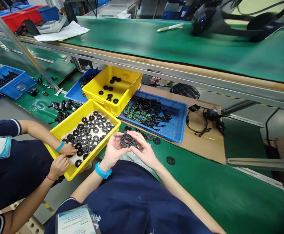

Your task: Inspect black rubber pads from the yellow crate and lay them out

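Head view: a round black perforated disc (127, 140) is being held in the air over a green-topped workbench (217, 195), between the person's two bare hands. The left hand (113, 151), wearing a blue wristband (103, 170), is pinching one side of the disc between thumb and fingers, while the right hand (145, 151) is gripping the other side with its fingers slightly spread. Loose black discs (170, 160) are lying on the green surface nearby. To the left, a co-worker's two hands (64, 157) are resting at a yellow plastic crate (105, 112) filled with black discs on a white liner. Beyond, a blue plastic crate (181, 120) is holding coiled black cables with green rings.
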`<state>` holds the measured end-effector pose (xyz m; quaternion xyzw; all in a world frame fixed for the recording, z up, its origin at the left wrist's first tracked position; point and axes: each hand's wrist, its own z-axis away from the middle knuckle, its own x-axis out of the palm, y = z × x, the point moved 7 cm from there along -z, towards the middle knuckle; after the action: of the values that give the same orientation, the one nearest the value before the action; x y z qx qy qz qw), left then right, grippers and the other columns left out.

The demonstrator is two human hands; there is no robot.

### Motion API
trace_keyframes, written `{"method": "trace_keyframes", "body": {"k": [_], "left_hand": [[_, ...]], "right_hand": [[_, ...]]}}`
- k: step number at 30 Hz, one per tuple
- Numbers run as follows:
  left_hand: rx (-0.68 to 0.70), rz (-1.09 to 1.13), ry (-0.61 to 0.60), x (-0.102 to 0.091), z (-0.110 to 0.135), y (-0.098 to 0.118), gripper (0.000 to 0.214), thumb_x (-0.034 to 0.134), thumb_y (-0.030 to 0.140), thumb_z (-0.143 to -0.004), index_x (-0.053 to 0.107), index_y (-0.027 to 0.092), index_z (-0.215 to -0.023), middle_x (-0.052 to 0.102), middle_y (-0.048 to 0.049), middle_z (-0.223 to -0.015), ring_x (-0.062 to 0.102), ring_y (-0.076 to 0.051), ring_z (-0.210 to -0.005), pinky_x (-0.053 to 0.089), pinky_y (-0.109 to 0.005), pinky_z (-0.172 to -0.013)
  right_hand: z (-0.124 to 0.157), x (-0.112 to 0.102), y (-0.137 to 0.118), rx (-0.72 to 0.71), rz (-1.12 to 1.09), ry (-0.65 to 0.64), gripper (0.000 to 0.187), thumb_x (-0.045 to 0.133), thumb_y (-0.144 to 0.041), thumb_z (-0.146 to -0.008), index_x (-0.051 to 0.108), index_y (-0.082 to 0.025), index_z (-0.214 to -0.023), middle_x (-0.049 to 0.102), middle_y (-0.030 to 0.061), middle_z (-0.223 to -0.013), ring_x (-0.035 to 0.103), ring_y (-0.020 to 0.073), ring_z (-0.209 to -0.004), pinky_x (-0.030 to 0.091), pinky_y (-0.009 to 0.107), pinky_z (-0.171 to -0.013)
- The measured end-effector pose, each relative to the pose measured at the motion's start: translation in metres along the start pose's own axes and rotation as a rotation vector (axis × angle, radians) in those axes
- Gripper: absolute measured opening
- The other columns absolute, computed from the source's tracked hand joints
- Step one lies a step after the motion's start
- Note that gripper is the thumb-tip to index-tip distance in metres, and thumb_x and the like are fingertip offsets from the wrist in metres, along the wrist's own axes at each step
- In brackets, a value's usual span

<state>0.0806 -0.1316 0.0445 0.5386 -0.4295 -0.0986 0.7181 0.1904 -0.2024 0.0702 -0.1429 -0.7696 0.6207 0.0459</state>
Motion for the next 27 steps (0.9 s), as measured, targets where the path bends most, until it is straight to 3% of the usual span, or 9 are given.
{"method": "trace_keyframes", "body": {"k": [6, 11, 19, 24, 27], "left_hand": [[0.194, -0.174, 0.016, 0.000, 0.001, 0.010, 0.058, 0.077, 0.005, -0.077, 0.042, 0.022, -0.121, 0.056, -0.0048, -0.125, 0.058, -0.011, -0.117, 0.048, -0.028, -0.103], [0.357, -0.313, 0.042, 0.003, 0.006, 0.017, 0.058, 0.074, 0.002, -0.079, 0.042, 0.022, -0.122, 0.054, -0.0067, -0.126, 0.055, -0.012, -0.122, 0.047, -0.025, -0.103], [0.381, -0.477, 0.186, -0.011, 0.008, 0.007, 0.063, 0.077, -0.002, -0.070, 0.045, 0.024, -0.117, 0.048, -0.0064, -0.126, 0.051, -0.016, -0.121, 0.045, -0.030, -0.103], [0.431, -0.631, 0.194, -0.005, 0.010, 0.001, 0.064, 0.077, -0.002, -0.066, 0.045, 0.023, -0.116, 0.049, -0.0079, -0.124, 0.052, -0.020, -0.116, 0.049, -0.033, -0.093], [0.417, -0.748, 0.074, -0.008, 0.004, -0.003, 0.060, 0.073, 0.001, -0.070, 0.045, 0.022, -0.118, 0.049, -0.0081, -0.125, 0.054, -0.016, -0.108, 0.050, -0.028, -0.087]], "right_hand": [[0.002, 0.003, 0.000, 0.015, -0.095, -0.051, 0.052, 0.054, -0.019, -0.099, 0.050, -0.036, -0.147, 0.043, 0.0078, -0.145, 0.039, 0.0196, -0.140, 0.037, 0.041, -0.117], [0.002, 0.005, 0.003, 0.044, -0.125, -0.065, 0.057, 0.055, -0.019, -0.099, 0.046, -0.045, -0.149, 0.041, 0.0045, -0.146, 0.039, 0.0184, -0.140, 0.036, 0.037, -0.117], [0.008, 0.013, 0.014, 0.154, 0.059, -0.033, 0.072, 0.070, -0.031, -0.090, 0.037, -0.047, -0.152, 0.043, 0.0006, -0.145, 0.043, 0.0187, -0.138, 0.036, 0.038, -0.117], [0.012, 0.010, 0.030, 0.165, 0.170, 0.114, 0.060, 0.075, -0.035, -0.085, 0.050, -0.036, -0.140, 0.055, 0.0001, -0.134, 0.056, 0.0168, -0.121, 0.046, 0.033, -0.104], [0.012, 0.004, 0.033, 0.150, 0.272, 0.154, 0.054, 0.075, -0.035, -0.084, 0.056, -0.028, -0.134, 0.060, 0.0014, -0.128, 0.059, 0.0158, -0.115, 0.048, 0.029, -0.098]]}}
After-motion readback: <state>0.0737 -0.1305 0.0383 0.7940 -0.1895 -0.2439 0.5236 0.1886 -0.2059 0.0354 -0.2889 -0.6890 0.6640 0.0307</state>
